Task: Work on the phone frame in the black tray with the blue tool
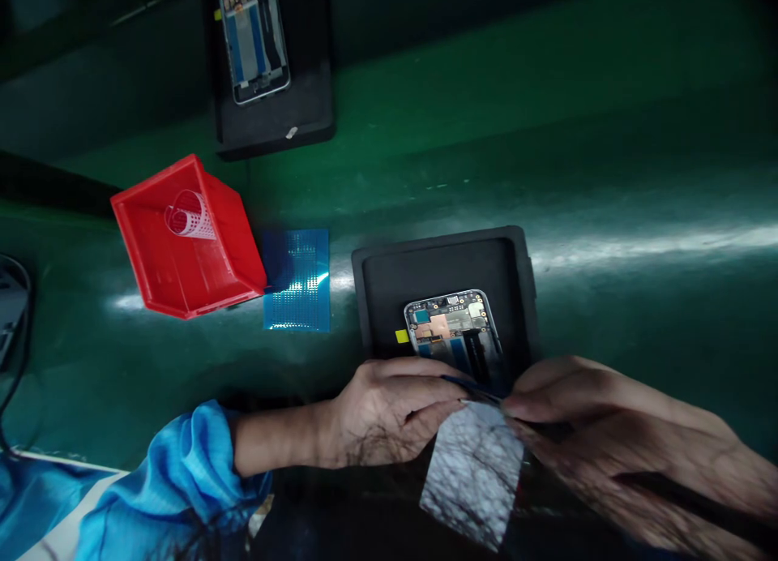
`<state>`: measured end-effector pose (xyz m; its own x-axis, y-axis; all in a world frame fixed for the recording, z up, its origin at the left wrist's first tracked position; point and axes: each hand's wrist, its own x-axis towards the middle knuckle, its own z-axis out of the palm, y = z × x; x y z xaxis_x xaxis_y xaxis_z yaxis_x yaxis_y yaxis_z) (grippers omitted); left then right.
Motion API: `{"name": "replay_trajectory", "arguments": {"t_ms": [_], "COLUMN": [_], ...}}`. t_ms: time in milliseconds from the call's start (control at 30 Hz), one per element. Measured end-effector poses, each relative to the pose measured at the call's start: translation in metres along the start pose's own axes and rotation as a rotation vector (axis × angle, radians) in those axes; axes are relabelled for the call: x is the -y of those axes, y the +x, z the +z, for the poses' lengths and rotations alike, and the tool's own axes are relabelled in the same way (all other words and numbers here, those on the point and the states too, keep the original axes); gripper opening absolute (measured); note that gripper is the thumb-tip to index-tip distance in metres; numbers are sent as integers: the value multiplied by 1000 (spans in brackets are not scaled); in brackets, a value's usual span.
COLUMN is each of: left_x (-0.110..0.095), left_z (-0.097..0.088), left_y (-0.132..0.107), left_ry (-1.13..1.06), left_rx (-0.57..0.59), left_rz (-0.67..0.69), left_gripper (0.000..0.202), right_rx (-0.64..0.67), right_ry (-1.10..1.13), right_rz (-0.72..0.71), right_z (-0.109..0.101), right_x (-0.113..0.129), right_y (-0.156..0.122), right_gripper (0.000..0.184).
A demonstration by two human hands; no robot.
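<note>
Hands meet at the near edge of the black tray (377, 281). Left hand (389, 411) and right hand (583, 407) each pinch the silvery film sheet (474, 472), already lifted off the opened phone (453, 330).

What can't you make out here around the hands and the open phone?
- Head view: lower part of the opened phone, hidden behind the left hand and right hand.
- How the fingers grip the silvery sheet: blurred.
- Second phone, cut off by the top edge.
- Object at the left edge: cut off, dark.
</note>
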<state>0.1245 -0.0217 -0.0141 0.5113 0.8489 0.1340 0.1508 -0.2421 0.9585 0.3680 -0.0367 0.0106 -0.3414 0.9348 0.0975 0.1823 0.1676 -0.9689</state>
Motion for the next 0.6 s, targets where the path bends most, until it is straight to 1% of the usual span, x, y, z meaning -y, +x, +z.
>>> {"name": "replay_trajectory", "arguments": {"t_ms": [100, 233, 333, 400, 533, 567, 600], "left_x": [0, 1, 1, 0, -2, -2, -2], "left_z": [-1, -1, -1, -1, -2, -2, -2], "left_y": [0, 0, -1, -1, 0, 1, 1], "left_ry": [-1, -9, -19, -17, 1, 1, 1], "left_rx": [19, 16, 1, -3, 29, 30, 23], "left_rz": [-14, -7, 4, 0, -40, -39, -32], "left_gripper": [15, 13, 11, 11, 15, 16, 16], "right_rx": [-18, 30, 22, 54, 129, 122, 87], "right_ry": [-52, -79, -79, -64, -51, -51, -49], "right_rz": [2, 6, 8, 7, 14, 20, 36], "right_z": [2, 3, 2, 0, -6, -5, -4], "right_x": [1, 1, 0, -1, -2, -1, 0], "right_y": [-2, -3, -3, -4, -2, 0, 2], "right_gripper": [24, 27, 26, 23, 23, 23, 25]}}
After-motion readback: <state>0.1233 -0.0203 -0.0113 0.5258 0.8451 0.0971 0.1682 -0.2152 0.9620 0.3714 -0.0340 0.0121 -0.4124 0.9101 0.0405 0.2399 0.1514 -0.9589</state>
